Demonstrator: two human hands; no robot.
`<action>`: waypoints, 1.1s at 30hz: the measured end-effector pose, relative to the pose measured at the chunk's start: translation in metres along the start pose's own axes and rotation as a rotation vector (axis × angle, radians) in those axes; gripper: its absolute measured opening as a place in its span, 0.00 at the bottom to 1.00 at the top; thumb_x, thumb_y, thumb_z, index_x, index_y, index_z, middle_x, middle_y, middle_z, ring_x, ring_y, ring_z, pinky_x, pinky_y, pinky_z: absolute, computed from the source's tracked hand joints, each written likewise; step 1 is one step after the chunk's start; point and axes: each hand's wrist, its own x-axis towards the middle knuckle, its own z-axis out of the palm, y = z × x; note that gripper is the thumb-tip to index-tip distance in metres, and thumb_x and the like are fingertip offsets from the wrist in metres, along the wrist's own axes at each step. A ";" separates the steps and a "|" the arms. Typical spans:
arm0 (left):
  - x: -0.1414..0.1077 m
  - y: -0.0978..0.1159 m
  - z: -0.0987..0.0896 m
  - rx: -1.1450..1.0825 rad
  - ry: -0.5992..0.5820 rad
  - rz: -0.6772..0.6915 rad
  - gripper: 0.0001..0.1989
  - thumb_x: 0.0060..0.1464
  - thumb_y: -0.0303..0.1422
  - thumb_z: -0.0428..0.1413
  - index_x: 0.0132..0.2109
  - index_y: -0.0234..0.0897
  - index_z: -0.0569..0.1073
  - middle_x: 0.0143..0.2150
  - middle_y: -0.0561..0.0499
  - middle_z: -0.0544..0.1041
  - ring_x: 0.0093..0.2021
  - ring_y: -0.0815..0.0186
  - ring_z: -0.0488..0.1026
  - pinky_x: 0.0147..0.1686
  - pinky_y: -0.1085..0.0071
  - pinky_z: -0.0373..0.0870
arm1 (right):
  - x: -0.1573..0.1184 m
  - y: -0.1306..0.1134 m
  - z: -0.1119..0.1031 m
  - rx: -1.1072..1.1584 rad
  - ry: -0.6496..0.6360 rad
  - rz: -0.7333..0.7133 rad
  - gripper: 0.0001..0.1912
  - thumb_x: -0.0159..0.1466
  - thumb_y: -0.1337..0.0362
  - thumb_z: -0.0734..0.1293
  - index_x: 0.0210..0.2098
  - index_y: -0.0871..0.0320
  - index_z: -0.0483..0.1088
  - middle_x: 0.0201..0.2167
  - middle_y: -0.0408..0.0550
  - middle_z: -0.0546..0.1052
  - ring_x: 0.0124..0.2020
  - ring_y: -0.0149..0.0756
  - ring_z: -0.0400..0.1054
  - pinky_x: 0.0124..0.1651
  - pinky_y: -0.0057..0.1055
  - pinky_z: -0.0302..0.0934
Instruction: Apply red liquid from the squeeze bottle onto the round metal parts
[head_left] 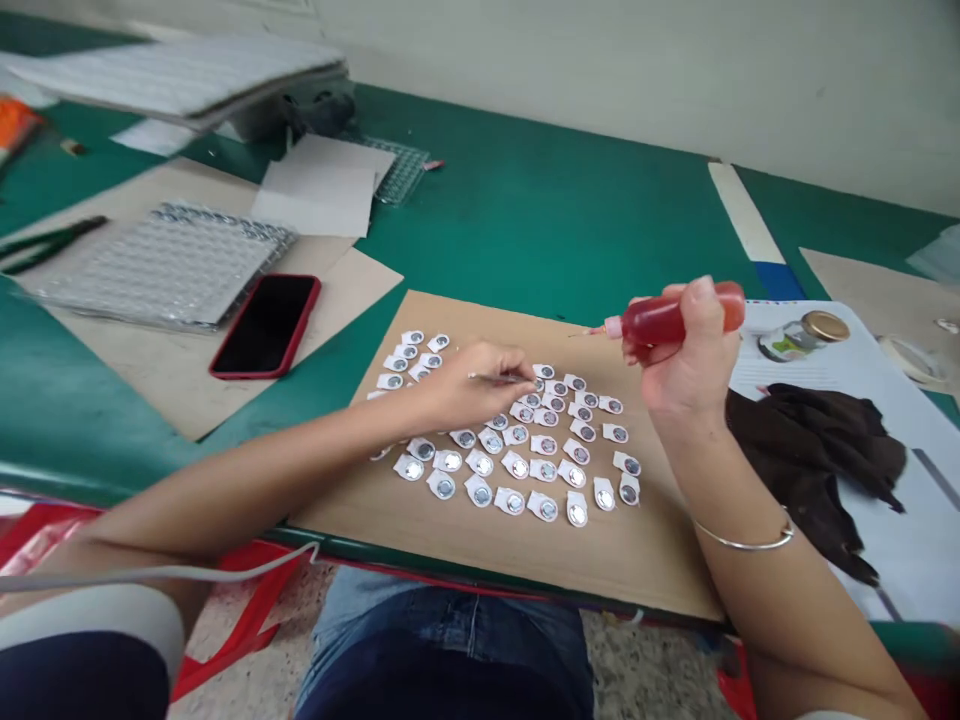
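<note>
My right hand (686, 360) is wrapped round a red squeeze bottle (652, 322), held tilted above the board with its thin needle tip pointing left. My left hand (484, 385) is closed in a pinch on a thin metal tool (495, 378), perhaps tweezers; its tip is too small to make out. Below both hands lies a brown cardboard sheet (465, 540). Rows of small white tabs with round silver discs (544, 470) cover its middle. My left hand hides some of these tabs.
A red-cased phone (266, 325) and a plastic-wrapped pack of discs (172, 265) lie to the left. At the right are a dark brown cloth (817, 450) and a glass jar (802, 337) on white paper. A white cable (172, 575) crosses the lower left.
</note>
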 end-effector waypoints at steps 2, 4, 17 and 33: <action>-0.006 -0.005 0.008 0.062 0.025 0.059 0.07 0.54 0.30 0.53 0.35 0.33 0.74 0.30 0.50 0.76 0.30 0.71 0.72 0.30 0.73 0.66 | -0.006 0.011 0.003 -0.010 0.001 0.037 0.16 0.56 0.50 0.63 0.32 0.56 0.59 0.21 0.43 0.71 0.17 0.30 0.66 0.14 0.25 0.50; -0.011 -0.010 0.014 0.162 0.015 0.130 0.07 0.56 0.31 0.52 0.35 0.34 0.73 0.29 0.50 0.76 0.31 0.69 0.71 0.34 0.70 0.67 | -0.013 0.021 0.004 -0.040 -0.022 0.028 0.16 0.55 0.49 0.63 0.33 0.56 0.60 0.20 0.42 0.70 0.18 0.30 0.67 0.15 0.25 0.50; -0.012 -0.027 0.022 0.170 -0.039 0.254 0.05 0.57 0.29 0.50 0.34 0.35 0.70 0.27 0.53 0.73 0.29 0.70 0.69 0.41 0.66 0.65 | -0.024 0.045 -0.001 -0.308 -0.026 -0.220 0.20 0.56 0.47 0.62 0.37 0.56 0.64 0.30 0.47 0.70 0.35 0.36 0.70 0.35 0.36 0.66; -0.014 -0.008 0.024 0.566 -0.177 0.424 0.08 0.51 0.20 0.47 0.27 0.32 0.67 0.23 0.50 0.68 0.27 0.67 0.63 0.36 0.64 0.61 | -0.037 0.039 0.007 -0.447 -0.089 -0.147 0.17 0.51 0.51 0.69 0.31 0.56 0.65 0.28 0.43 0.72 0.29 0.29 0.68 0.35 0.32 0.65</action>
